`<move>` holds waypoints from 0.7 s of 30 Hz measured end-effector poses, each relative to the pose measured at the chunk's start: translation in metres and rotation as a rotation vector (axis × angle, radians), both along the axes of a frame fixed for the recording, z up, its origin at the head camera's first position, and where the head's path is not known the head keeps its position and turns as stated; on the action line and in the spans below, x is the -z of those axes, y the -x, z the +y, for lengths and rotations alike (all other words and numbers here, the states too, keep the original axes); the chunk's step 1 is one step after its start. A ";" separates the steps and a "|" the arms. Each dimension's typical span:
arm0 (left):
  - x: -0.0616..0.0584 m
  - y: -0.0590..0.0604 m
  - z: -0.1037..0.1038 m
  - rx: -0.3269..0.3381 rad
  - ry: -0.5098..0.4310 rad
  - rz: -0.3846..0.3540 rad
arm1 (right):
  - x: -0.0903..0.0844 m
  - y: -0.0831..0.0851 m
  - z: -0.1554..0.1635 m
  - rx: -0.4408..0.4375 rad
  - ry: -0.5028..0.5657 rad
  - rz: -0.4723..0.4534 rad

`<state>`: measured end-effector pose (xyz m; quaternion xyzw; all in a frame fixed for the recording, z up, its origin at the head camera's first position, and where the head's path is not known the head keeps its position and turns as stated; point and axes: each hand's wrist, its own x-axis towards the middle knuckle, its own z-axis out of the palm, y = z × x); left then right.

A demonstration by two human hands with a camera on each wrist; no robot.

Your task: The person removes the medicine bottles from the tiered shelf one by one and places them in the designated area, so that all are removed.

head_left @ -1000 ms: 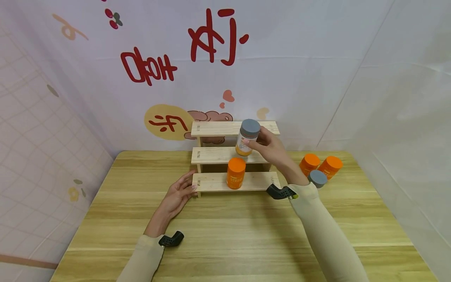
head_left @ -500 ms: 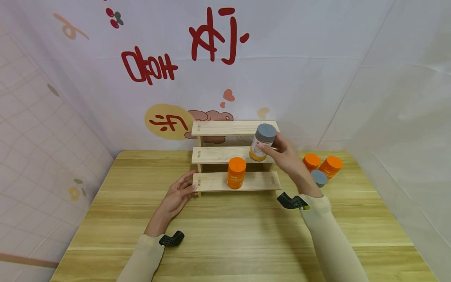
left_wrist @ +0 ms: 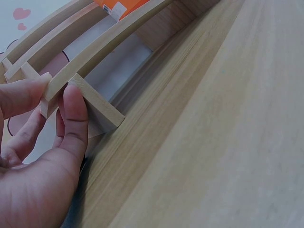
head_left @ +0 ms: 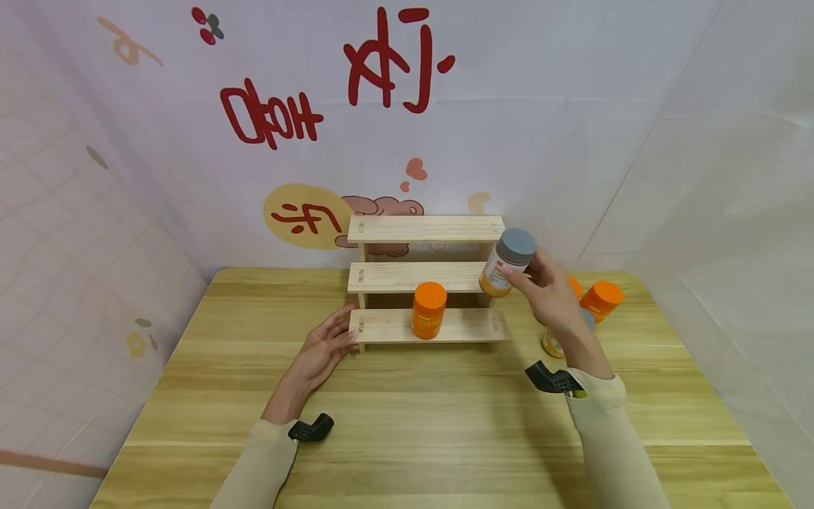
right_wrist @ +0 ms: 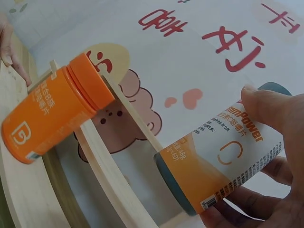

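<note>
A wooden three-tier shelf (head_left: 388, 326) stands against the back wall. My left hand (head_left: 321, 353) pinches the left end of its lowest board between thumb and fingers, as the left wrist view shows. On that board, near the middle, an orange supplement bottle (head_left: 429, 311) with an orange lid stands upright. My right hand (head_left: 555, 295) grips a grey-lidded vitamin C bottle (head_left: 501, 274), thumb over the label and fingers behind. The bottle leans slightly and overlaps the right end of the middle board in the head view. Its white and orange label (right_wrist: 223, 142) faces the right wrist camera.
On the wooden table (head_left: 413, 438) to the right stand more bottles: an orange one (head_left: 600, 300), another orange-lidded one (head_left: 575, 285) and a grey-lidded one (head_left: 553, 346), the last two partly behind my right hand and wrist. A printed cloth wall (head_left: 540, 141) rises behind the shelf.
My right hand has carried the grey-lidded bottle rightward and slightly down, from in front of the upper boards to the shelf's right end. The left hand keeps its hold on the shelf.
</note>
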<state>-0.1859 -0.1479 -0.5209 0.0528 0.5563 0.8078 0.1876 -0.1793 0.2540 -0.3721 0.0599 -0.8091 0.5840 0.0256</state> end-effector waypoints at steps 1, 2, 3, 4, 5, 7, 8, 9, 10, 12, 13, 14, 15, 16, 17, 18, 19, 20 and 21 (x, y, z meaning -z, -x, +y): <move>0.000 0.000 0.000 0.000 0.000 0.002 | -0.001 -0.003 0.003 0.012 -0.004 -0.006; 0.000 0.000 -0.001 0.000 -0.003 0.001 | -0.002 -0.005 0.006 0.021 -0.007 -0.009; 0.000 0.000 -0.001 0.001 -0.003 0.004 | -0.003 -0.008 0.009 0.032 -0.009 -0.010; 0.000 0.000 -0.001 0.001 -0.006 0.004 | -0.004 -0.010 0.012 0.041 -0.016 -0.010; 0.001 0.000 -0.001 0.001 -0.009 0.005 | -0.005 -0.012 0.015 0.047 -0.024 -0.008; 0.001 0.001 -0.002 0.000 -0.018 0.007 | -0.005 -0.015 0.022 0.059 -0.032 -0.006; 0.002 0.001 -0.002 0.000 -0.019 0.008 | -0.005 -0.017 0.026 0.066 -0.034 -0.007; 0.002 0.001 -0.002 0.000 -0.018 0.011 | -0.005 -0.018 0.030 0.071 -0.037 -0.004; 0.002 0.001 -0.002 -0.002 -0.021 0.009 | -0.005 -0.020 0.034 0.075 -0.040 0.000; 0.002 0.001 -0.002 -0.005 -0.017 0.010 | -0.005 -0.023 0.042 0.085 -0.025 0.004; 0.002 0.002 -0.002 -0.005 -0.013 0.008 | -0.004 -0.024 0.046 0.089 -0.021 0.011; 0.002 0.001 -0.002 -0.004 -0.010 0.010 | -0.004 -0.026 0.051 0.094 -0.012 0.018; 0.001 0.001 -0.002 -0.002 -0.009 0.011 | -0.003 -0.027 0.055 0.093 -0.001 0.030; 0.001 0.001 -0.002 -0.002 -0.010 0.010 | -0.003 -0.028 0.059 0.096 0.020 0.034; 0.001 0.001 -0.002 -0.001 -0.009 0.012 | -0.002 -0.030 0.064 0.094 0.042 0.039; 0.000 0.000 -0.002 0.001 -0.010 0.011 | -0.002 -0.031 0.068 0.097 0.058 0.046; 0.000 0.000 -0.001 0.002 -0.011 0.011 | -0.002 -0.033 0.072 0.103 0.068 0.051; 0.000 0.000 -0.001 0.002 -0.010 0.013 | -0.001 -0.034 0.077 0.107 0.076 0.054; 0.000 0.000 -0.001 0.000 -0.012 0.011 | -0.001 -0.035 0.081 0.113 0.085 0.060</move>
